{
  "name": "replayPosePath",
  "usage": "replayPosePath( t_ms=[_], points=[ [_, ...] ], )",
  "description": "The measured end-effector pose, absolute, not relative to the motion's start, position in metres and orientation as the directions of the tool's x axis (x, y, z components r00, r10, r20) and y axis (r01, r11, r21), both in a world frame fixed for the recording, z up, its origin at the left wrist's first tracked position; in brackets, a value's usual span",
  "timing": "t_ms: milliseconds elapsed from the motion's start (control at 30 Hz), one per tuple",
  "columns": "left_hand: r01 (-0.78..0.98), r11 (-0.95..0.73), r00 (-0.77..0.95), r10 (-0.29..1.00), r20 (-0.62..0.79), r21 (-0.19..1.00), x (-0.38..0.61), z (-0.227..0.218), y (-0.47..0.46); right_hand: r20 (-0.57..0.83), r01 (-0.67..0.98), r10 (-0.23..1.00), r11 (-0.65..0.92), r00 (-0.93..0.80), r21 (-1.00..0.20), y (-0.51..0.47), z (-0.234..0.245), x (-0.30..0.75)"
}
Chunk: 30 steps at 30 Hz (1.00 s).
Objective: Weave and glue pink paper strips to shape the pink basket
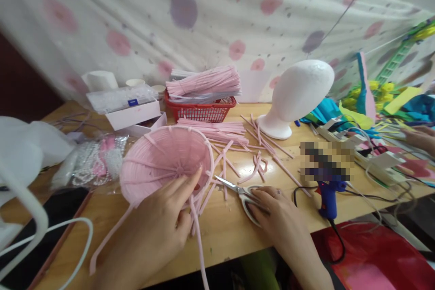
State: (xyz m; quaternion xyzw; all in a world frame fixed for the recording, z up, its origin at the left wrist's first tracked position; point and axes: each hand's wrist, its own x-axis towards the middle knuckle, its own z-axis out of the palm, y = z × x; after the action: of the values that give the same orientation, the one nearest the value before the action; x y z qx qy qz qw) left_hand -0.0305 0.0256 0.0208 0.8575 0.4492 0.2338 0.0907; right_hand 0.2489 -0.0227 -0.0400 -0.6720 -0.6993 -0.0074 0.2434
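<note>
My left hand [159,222] grips the near rim of a bowl-shaped piece woven from pink pipe cleaners [149,167]. Its opening is tilted toward me, and I see ribs meeting at the bottom inside. Two loose pipe cleaner ends hang from the rim, one on each side of my left hand. To the right, my right hand [275,217] has its fingers on the pale handles of a pair of scissors [246,197], low over the wooden table. The scissor blades point left toward the bowl's rim and look closed. Cut pink pipe cleaner pieces [256,167] lie just beyond the scissors.
A red basket [200,111] of pipe cleaners stands behind the bowl. A white foam head [295,95] is at the back. A blue glue gun [328,199], partly pixelated, and power strips [370,156] lie right. Bagged beads [98,158] are left. Another person's hand [419,138] shows far right.
</note>
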Motion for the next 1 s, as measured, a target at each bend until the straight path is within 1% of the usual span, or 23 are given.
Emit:
replayPosePath(
  t_ms=[67, 133, 233, 267, 333, 400, 500, 567, 633, 733, 767, 800, 833, 867, 900, 933, 967, 1000],
  points=[
    [0.735, -0.580, 0.513, 0.815, 0.269, 0.353, -0.030, 0.023, 0.026, 0.351, 0.914, 0.936, 0.125, 0.020, -0.385, -0.025, -0.031, 0.245],
    [0.729, -0.586, 0.533, 0.811, 0.243, 0.355, -0.029, 0.025, 0.026, 0.346, 0.849, 0.934, 0.114, 0.085, -0.516, -0.026, -0.018, 0.236],
    [0.709, -0.606, 0.573, 0.793, 0.208, 0.360, -0.027, 0.028, 0.025, 0.276, 0.644, 0.943, 0.096, 0.185, -0.759, -0.022, -0.001, 0.209],
    [0.703, -0.616, 0.589, 0.784, 0.194, 0.357, -0.026, 0.028, 0.025, 0.238, 0.559, 0.955, 0.103, 0.175, -0.823, -0.018, 0.002, 0.199],
    [0.696, -0.630, 0.611, 0.772, 0.177, 0.344, -0.025, 0.027, 0.024, 0.200, 0.427, 0.972, 0.128, 0.127, -0.895, -0.008, 0.003, 0.178],
    [0.695, -0.639, 0.613, 0.766, 0.192, 0.330, -0.024, 0.026, 0.024, 0.185, 0.361, 0.979, 0.145, 0.081, -0.921, 0.003, -0.002, 0.162],
    [0.688, -0.648, 0.615, 0.759, 0.212, 0.326, -0.024, 0.024, 0.024, 0.199, 0.345, 0.978, 0.167, 0.057, -0.924, 0.012, -0.013, 0.151],
    [0.684, -0.650, 0.624, 0.757, 0.195, 0.331, -0.024, 0.024, 0.025, 0.203, 0.336, 0.978, 0.177, 0.043, -0.925, 0.014, -0.018, 0.152],
    [0.681, -0.650, 0.629, 0.755, 0.185, 0.339, -0.024, 0.025, 0.026, 0.189, 0.288, 0.982, 0.177, 0.014, -0.941, 0.014, -0.020, 0.155],
    [0.667, -0.652, 0.626, 0.753, 0.204, 0.360, -0.024, 0.028, 0.028, 0.186, 0.227, 0.982, 0.187, -0.025, -0.956, 0.009, -0.016, 0.167],
    [0.664, -0.653, 0.621, 0.753, 0.218, 0.364, -0.025, 0.028, 0.028, 0.195, 0.235, 0.981, 0.191, -0.007, -0.953, 0.005, -0.014, 0.174],
    [0.663, -0.654, 0.615, 0.753, 0.234, 0.364, -0.027, 0.029, 0.029, 0.212, 0.270, 0.976, 0.191, 0.051, -0.944, 0.000, -0.011, 0.183],
    [0.662, -0.658, 0.612, 0.751, 0.249, 0.357, -0.029, 0.029, 0.029, 0.240, 0.323, 0.958, 0.180, 0.155, -0.929, -0.007, -0.009, 0.194],
    [0.660, -0.667, 0.614, 0.744, 0.265, 0.346, -0.032, 0.030, 0.029, 0.284, 0.396, 0.905, 0.146, 0.317, -0.907, -0.015, -0.007, 0.207],
    [0.654, -0.680, 0.619, 0.733, 0.283, 0.331, -0.035, 0.031, 0.029, 0.358, 0.481, 0.785, 0.088, 0.505, -0.872, -0.023, -0.005, 0.223],
    [0.645, -0.695, 0.626, 0.719, 0.303, 0.317, -0.038, 0.032, 0.029, 0.431, 0.540, 0.607, 0.004, 0.668, -0.842, -0.031, -0.006, 0.240],
    [0.637, -0.709, 0.633, 0.705, 0.318, 0.304, -0.041, 0.034, 0.029, 0.479, 0.563, 0.422, -0.094, 0.770, -0.821, -0.039, -0.007, 0.259],
    [0.632, -0.717, 0.636, 0.697, 0.332, 0.294, -0.045, 0.036, 0.029, 0.527, 0.586, 0.292, -0.176, 0.798, -0.791, -0.046, -0.011, 0.278]
  ],
)
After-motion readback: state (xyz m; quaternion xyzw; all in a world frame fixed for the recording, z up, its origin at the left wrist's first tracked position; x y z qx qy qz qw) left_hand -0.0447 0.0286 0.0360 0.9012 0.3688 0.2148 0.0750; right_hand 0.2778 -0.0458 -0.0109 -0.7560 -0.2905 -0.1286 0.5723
